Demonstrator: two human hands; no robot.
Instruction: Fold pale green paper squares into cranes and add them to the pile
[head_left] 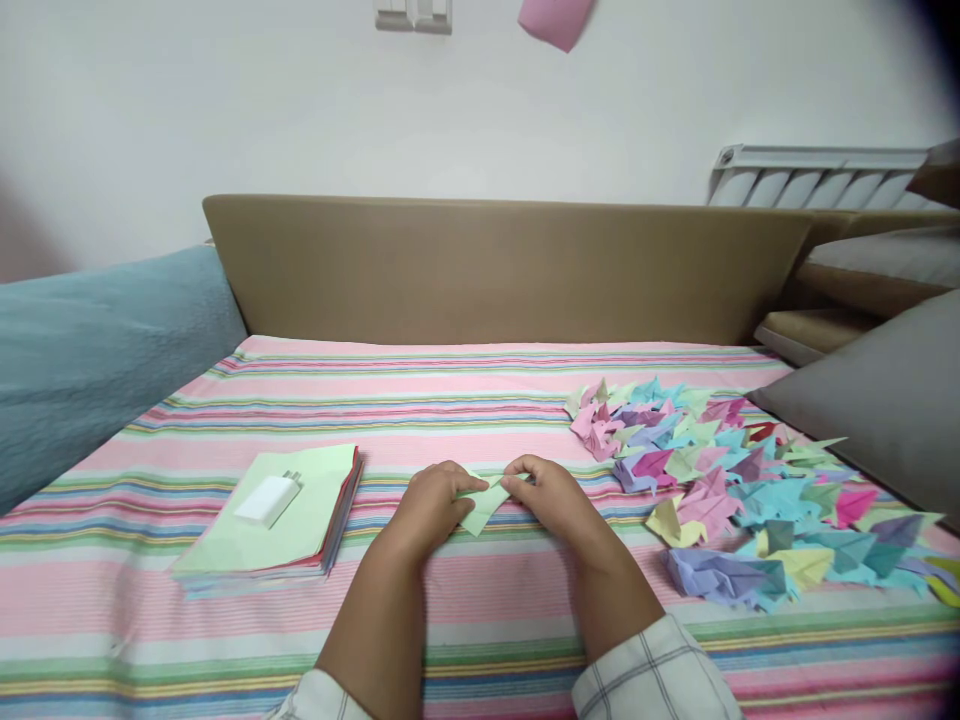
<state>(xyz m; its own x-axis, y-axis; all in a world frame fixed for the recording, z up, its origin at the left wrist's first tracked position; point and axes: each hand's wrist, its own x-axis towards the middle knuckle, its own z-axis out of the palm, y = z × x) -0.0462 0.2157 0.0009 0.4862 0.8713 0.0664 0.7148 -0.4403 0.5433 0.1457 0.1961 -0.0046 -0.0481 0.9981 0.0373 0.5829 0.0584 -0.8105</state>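
Observation:
A small piece of pale green folded paper (pixel 484 508) is held between my two hands, just above the striped cloth. My left hand (pixel 439 500) pinches its left side between thumb and fingers. On the right side, my right hand (pixel 541 490) grips the paper's other edge with thumb and forefinger. One pointed corner of the paper hangs down between the hands. The finer folds are too small to make out.
To the left lies a stack of coloured paper (pixel 315 500) with a white plug adapter (pixel 268 500) on top. Many folded paper cranes (pixel 709 500) spread over the striped cloth (pixel 450 400) at right. Grey cushions (pixel 885 370), a brown backrest (pixel 495 270) and a blue cushion (pixel 112 350) border it.

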